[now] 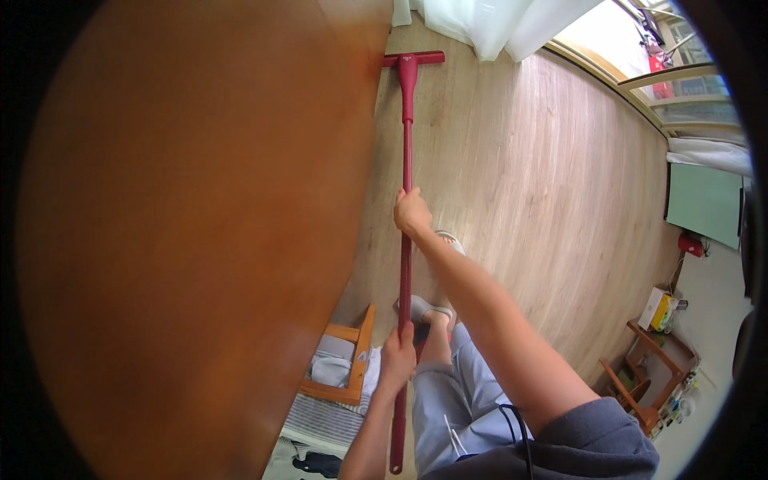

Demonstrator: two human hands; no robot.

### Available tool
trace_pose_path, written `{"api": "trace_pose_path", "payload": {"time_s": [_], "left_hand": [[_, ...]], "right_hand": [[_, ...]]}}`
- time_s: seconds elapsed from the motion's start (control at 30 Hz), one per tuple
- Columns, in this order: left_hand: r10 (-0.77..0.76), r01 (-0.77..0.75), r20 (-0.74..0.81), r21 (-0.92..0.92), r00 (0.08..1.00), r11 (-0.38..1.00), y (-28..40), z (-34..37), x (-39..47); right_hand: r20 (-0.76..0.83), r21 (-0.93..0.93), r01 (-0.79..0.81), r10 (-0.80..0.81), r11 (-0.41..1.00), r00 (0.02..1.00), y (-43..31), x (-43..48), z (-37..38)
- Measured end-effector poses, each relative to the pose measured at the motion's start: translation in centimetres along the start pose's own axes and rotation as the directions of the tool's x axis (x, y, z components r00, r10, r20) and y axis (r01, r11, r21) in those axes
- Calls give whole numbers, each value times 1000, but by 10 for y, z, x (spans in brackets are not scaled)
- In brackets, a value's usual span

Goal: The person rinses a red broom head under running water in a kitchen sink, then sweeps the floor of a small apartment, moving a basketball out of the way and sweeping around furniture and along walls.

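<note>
A long dark-pink T-shaped floor tool, a squeegee or flat mop, (408,150) runs nearly straight up the middle of the view. My right hand (413,211) is closed round its shaft about midway. Lower down, my left hand (399,360) grips the same shaft near its holed end. The flat crosswise head (429,57) rests on the wood-plank floor (528,180) at the far end, its left tip partly hidden by a brown wooden panel (210,228). My slippered feet (420,309) are just right of the shaft.
That blurred panel fills the left side, very close. White curtains (474,24) hang ahead by a sliding-door track (612,87). A wooden frame with folded cloth (331,369) is lower left. At right are a greenish panel (703,201), boxes (657,309) and wooden furniture (660,366).
</note>
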State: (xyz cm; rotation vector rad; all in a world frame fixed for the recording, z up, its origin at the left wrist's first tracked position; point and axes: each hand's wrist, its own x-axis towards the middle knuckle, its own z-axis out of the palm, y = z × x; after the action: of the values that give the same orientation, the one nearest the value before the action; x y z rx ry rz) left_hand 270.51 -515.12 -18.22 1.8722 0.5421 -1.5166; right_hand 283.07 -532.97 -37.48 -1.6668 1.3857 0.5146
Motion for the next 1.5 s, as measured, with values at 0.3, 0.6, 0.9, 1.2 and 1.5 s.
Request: {"api": "trace_pose_path", "payload": {"time_s": [0.3, 0.6, 0.9, 1.2, 1.5], "left_hand": [[195, -73, -300, 373, 934, 925, -257, -16, -203], [290, -244, -238, 207, 927, 947, -116, 8, -56], [163, -110, -191, 262, 968, 959, -95, -1, -14], [-150, 232, -228, 391, 962, 891, -276, -12, -189], [451, -451, 34, -15, 892, 892, 67, 18, 26]], "right_hand": [[432, 32, -184, 153, 982, 889, 190, -267, 87], [8, -62, 58, -57, 996, 998, 63, -92, 20], [57, -76, 48, -44, 996, 997, 42, -49, 26], [337, 10, -72, 64, 997, 939, 164, -252, 52], [-106, 416, 209, -181, 885, 978, 9, 99, -53]]}}
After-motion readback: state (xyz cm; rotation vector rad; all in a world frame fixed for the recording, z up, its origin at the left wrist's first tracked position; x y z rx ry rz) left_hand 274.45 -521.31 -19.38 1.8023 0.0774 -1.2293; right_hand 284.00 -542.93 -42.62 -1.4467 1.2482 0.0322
